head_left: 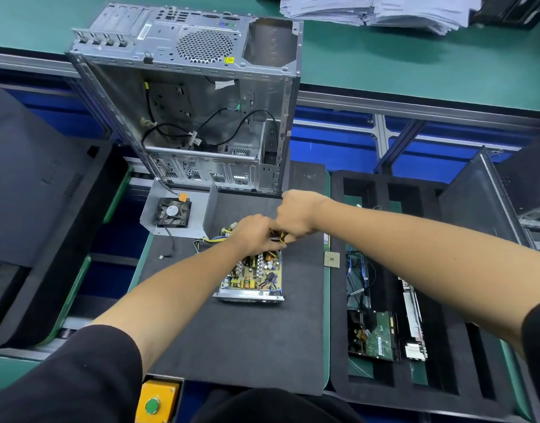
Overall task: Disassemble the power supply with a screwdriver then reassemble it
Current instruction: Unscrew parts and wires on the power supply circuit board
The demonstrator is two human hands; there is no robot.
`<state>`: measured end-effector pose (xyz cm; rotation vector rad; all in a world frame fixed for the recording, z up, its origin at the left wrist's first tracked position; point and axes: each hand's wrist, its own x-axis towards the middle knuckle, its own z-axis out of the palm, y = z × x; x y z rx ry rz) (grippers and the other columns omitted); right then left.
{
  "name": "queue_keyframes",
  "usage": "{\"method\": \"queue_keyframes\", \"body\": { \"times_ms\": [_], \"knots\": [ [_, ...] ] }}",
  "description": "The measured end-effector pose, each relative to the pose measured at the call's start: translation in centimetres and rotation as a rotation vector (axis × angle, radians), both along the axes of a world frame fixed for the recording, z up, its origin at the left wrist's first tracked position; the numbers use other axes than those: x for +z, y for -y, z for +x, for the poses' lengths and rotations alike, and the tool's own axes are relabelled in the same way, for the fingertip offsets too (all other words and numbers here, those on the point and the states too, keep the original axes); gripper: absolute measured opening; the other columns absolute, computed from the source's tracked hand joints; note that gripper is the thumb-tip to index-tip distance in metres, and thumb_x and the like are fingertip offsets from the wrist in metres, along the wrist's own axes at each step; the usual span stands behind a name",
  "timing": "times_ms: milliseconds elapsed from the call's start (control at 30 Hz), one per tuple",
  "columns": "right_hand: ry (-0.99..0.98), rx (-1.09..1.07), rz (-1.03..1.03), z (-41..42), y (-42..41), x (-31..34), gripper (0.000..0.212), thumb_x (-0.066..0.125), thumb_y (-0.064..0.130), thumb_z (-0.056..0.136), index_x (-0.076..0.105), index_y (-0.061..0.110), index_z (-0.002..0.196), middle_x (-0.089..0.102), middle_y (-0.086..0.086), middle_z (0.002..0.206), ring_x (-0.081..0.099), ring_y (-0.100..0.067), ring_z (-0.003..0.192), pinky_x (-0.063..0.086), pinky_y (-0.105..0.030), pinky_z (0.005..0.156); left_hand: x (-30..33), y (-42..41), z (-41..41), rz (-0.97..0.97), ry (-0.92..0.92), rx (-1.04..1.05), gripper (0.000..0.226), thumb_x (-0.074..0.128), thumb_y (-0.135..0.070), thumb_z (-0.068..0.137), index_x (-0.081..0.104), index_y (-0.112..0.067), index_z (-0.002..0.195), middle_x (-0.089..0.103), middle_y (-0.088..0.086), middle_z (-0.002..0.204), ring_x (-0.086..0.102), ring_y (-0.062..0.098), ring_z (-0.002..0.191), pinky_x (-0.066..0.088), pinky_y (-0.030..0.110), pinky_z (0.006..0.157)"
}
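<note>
Dark foam matting [247, 346] is carrying the opened power supply [250, 280] at centre frame; the left hand [253, 233] and right hand [296, 216] are both curling around its wire bundle [213, 238], and tugging could be straining solder joints

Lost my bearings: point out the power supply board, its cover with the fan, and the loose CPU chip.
Power supply board [252, 277]: head view, component-covered top face.
Cover with the fan [172, 212]: head view, fan hub.
CPU chip [331, 259]: head view, chip's centre.
</note>
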<state>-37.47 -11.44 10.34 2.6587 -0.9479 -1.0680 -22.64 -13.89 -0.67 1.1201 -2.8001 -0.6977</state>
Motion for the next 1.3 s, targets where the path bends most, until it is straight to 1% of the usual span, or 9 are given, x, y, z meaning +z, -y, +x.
{"method": "queue_keyframes", "body": {
  "times_ms": [67,200,333,500,700,967,1100,1200,1300],
  "knots": [
    [0.001,-0.053,-0.006,0.1,-0.1,-0.1,0.035,0.043,0.045,0.102,0.066,0.019,0.097,0.072,-0.004,0.089,0.054,-0.026,0.064,0.054,-0.034,0.074,0.1,0.0,0.0,-0.012,0.013,0.008,0.028,0.080,-0.054,0.079,0.074,-0.027,0.086,0.072,0.004,0.075,0.067,0.032,0.078,0.034,0.030,0.062],
    [0.048,-0.233,-0.043,0.0,-0.9,-0.7,0.041,0.039,0.045,0.103,0.065,0.016,0.089,0.069,-0.005,0.091,0.051,-0.027,0.067,0.035,-0.031,0.056,0.2,0.1,-0.2,0.003,0.047,0.011,0.026,0.079,-0.055,0.078,0.066,-0.033,0.078,0.070,0.000,0.074,0.067,0.029,0.079,0.034,0.030,0.061],
    [0.113,-0.495,-0.029,0.2,-1.8,-1.2,0.041,0.040,0.042,0.102,0.048,0.018,0.070,0.058,-0.004,0.083,0.050,-0.026,0.069,0.033,-0.032,0.059,0.5,-0.1,-0.1,0.031,0.056,0.009,0.025,0.079,-0.055,0.077,0.069,-0.032,0.081,0.050,-0.014,0.059,0.064,0.024,0.076,0.034,0.030,0.060],
    [0.157,-0.718,0.010,1.0,-2.1,-1.1,0.039,0.041,0.039,0.101,0.041,0.019,0.068,0.044,-0.002,0.072,0.049,-0.023,0.066,0.037,-0.034,0.062,0.7,-0.1,0.0,0.051,0.036,0.018,0.034,0.081,-0.054,0.076,0.051,-0.039,0.066,0.045,-0.018,0.053,0.052,0.016,0.066,0.032,0.029,0.057],
    [0.179,-0.830,0.014,1.4,-2.5,-1.0,0.037,0.045,0.037,0.101,0.041,0.019,0.069,0.045,-0.003,0.079,0.050,-0.027,0.075,0.039,-0.037,0.065,0.8,-0.4,0.0,0.048,0.039,0.038,0.036,0.081,-0.054,0.076,0.048,-0.042,0.067,0.071,-0.005,0.074,0.066,0.024,0.080,0.034,0.030,0.059],
    [0.201,-0.859,-0.001,1.3,-2.7,-0.9,0.038,0.037,0.044,0.099,0.047,0.018,0.073,0.046,-0.001,0.069,0.052,-0.025,0.071,0.034,-0.035,0.061,1.3,-0.8,0.0,0.070,0.055,0.029,0.021,0.079,-0.054,0.080,0.065,-0.039,0.084,0.073,-0.005,0.085,0.068,0.025,0.090,0.036,0.030,0.063],
    [0.466,-0.861,0.017,0.6,-3.2,-1.8,0.024,0.048,0.041,0.094,0.034,0.022,0.096,0.053,0.003,0.071,0.053,-0.023,0.066,0.038,-0.035,0.057,2.0,-0.8,0.1,0.148,0.072,0.035,0.029,0.079,-0.051,0.082,0.053,-0.039,0.079,0.058,-0.013,0.075,0.068,0.025,0.093,0.037,0.030,0.064],
    [0.717,-0.963,-0.058,0.7,-3.4,-2.1,0.018,0.054,0.038,0.084,0.041,0.027,0.084,0.057,0.006,0.071,0.055,-0.021,0.070,0.036,-0.033,0.058,1.8,-0.9,0.9,0.202,-0.013,0.069,0.031,0.081,-0.048,0.082,0.066,-0.025,0.094,0.071,-0.006,0.093,0.068,0.022,0.098,0.045,0.029,0.069],
    [0.951,-1.076,-0.167,1.4,-2.9,-1.6,0.011,0.054,0.036,0.078,0.051,0.026,0.077,0.061,0.007,0.069,0.054,-0.010,0.066,0.032,-0.029,0.054,2.0,-1.6,2.8,0.227,-0.165,0.066,0.040,0.083,-0.037,0.084,0.067,-0.020,0.117,0.073,-0.004,0.111,0.065,0.018,0.108,0.043,0.016,0.077]
  ]
}}
